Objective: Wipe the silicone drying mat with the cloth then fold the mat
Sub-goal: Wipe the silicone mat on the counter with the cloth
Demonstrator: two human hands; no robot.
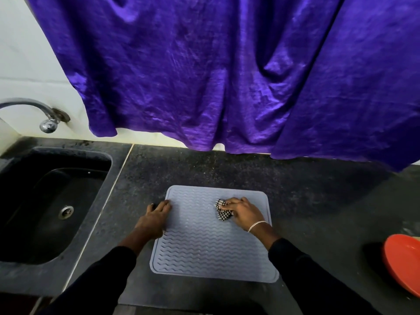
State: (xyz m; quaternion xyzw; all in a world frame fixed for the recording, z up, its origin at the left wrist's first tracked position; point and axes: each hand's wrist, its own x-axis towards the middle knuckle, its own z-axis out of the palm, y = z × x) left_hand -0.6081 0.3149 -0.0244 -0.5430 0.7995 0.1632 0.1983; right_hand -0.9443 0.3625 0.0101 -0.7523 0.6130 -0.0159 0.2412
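- No brand, label or writing can be read on anything in view.
- The mat point(211, 244) is a pale grey-blue square with rounded corners, a raised rim and rows of wavy ridges across its face. It lies flat and unfolded on the dark speckled counter point(250, 169), near the front edge, to the right of the sink point(45, 201).
- The cloth point(221, 211) is small, bunched up, and checked in black and white. It sits on the far right part of the mat, partly covered by fingers.
- The right hand point(244, 213) presses palm-down on the cloth, fingers curled over and gripping it. A silver bracelet point(256, 225) circles that wrist.
- The left hand point(155, 218) lies flat with fingers spread, holding nothing, on the mat's left edge, partly on the counter.
- Both arms wear dark sleeves.
- A metal tap point(43, 114) juts from the wall above the sink.
- A purple curtain point(216, 76) hangs behind, its hem just above the counter.
- A red plate point(402, 262) sits at the right edge, well apart from the mat.
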